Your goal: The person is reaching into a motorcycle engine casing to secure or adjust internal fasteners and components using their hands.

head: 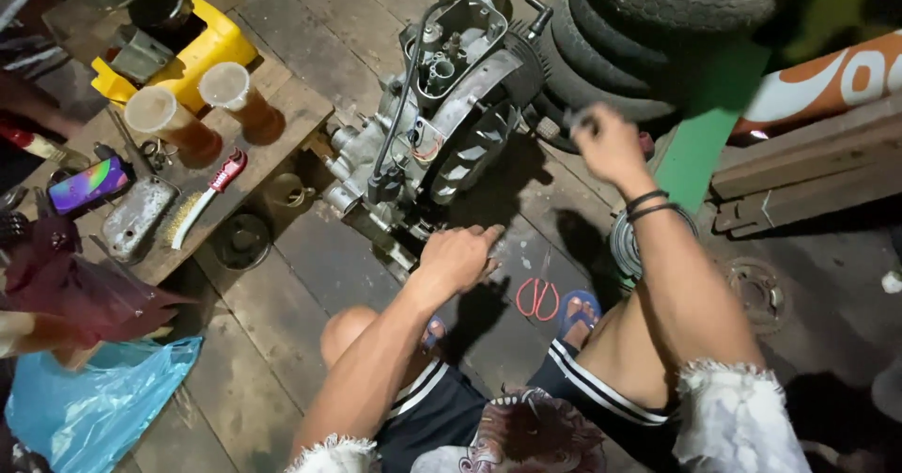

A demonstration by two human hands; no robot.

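I'm squatting on a plank floor (310, 257) with a small grey engine (442, 116) standing in front of me at 12 o'clock. My left hand (458, 257) rests at the engine's base, at its 6 o'clock, fingers curled loosely with the tips touching the floor beside the casing; it's not clamped on anything I can see. My right hand (606, 142) is raised at the engine's 3 o'clock, just beside its finned side, fingers pinched together around something small and dark; it's blurred, so I cannot tell what it grips. Black bands sit on that wrist.

A black cable (406, 88) loops over the engine top and down its left side. Stacked tyres (620, 31) lean behind the engine at 1 o'clock. Red-handled scissors (537, 297) lie on the floor between my feet, just beside my blue sandal (578, 309).

At 9 o'clock a low wooden tabletop (291, 107) carries two plastic cups of brown drink (202, 107), a red-handled brush (211, 191), a phone with a lit screen (87, 185) and a grey metal cover plate (138, 217). A yellow container (211, 46) sits at 10 o'clock past the cups. A blue plastic bag (94, 403) lies at 7 o'clock. A round dark part (241, 241) sits on the floor near the tabletop's edge.
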